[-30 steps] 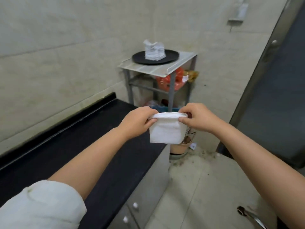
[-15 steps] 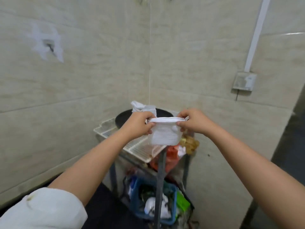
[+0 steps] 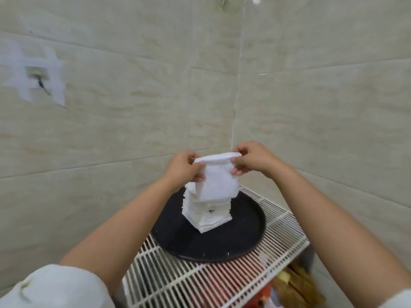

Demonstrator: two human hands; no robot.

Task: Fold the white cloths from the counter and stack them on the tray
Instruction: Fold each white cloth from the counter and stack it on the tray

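Observation:
A folded white cloth [image 3: 219, 181] hangs in the air, pinched at its two top corners. My left hand [image 3: 183, 168] grips the left corner and my right hand [image 3: 251, 160] grips the right corner. Directly below and behind the cloth stands a tall stack of folded white cloths [image 3: 205, 215] on a round black tray [image 3: 244, 232]. The hanging cloth covers the top of the stack. The counter is out of view.
The tray sits on a white wire rack shelf [image 3: 200, 278] in a tiled wall corner [image 3: 235, 96]. Red and yellow items [image 3: 295, 285] show under the rack at lower right. A patched hole marks the left wall [image 3: 36, 76].
I have walked from the black counter to the rack. Both hands carried the folded cloth forward, and it now hangs right over the stack on the tray.

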